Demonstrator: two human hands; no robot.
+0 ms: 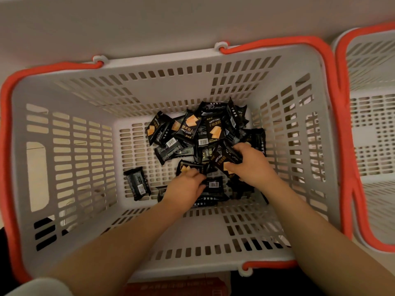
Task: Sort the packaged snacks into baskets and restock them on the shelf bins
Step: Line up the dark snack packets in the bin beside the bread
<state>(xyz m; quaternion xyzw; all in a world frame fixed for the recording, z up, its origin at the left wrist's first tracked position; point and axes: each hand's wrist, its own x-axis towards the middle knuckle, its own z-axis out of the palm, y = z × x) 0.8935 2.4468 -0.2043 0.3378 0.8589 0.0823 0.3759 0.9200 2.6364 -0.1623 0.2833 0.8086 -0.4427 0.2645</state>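
Black snack packets (205, 135), printed DRYCAKE with a golden cake picture, lie heaped on the floor of a white slotted basket (81, 146) with red-orange handles (333, 107) folded down along its rim. The heap sits toward the far right of the floor, the packets facing every way: some show the printed front, others the barcoded back, and their long axes run at mixed angles. One stray packet (137, 183) lies apart at the near left, back up, its long axis running roughly near to far with a slight tilt. Both bare forearms reach down into the basket. The right hand (252, 165) curls its fingers and thumb around a packet (224, 162) with its front upward, its long axis slanting from near right to far left. The left hand (186, 189) pinches the edge of another packet (189, 168) just beside it. A second white basket (374, 129) stands at the right, its contents hidden.
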